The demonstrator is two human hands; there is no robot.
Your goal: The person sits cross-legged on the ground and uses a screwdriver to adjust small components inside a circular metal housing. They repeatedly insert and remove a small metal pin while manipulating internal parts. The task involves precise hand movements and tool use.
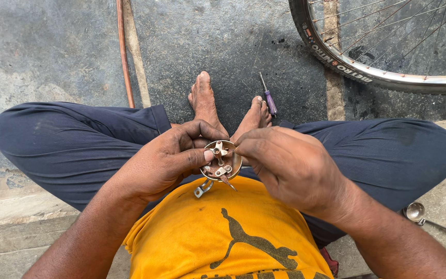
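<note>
bell base [221, 160] lies opened at frame centre over the lap, left hand [169, 157] clamped on its 9 o'clock rim, right hand [290, 165] pinching at its 3 o'clock edge; mechanism exposed, cover off, purple screwdriver [269, 97] idle at 12 o'clock.

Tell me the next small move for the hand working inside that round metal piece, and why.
Probably a steadying pinch first: the left hand cups the round metal mechanism with its thumb on the rim, while the right hand has its fingertips at the small parts inside. Those parts look loose and rusty, so the right hand should likely ease one piece gently. The purple screwdriver lies on the ground by the feet.
</note>
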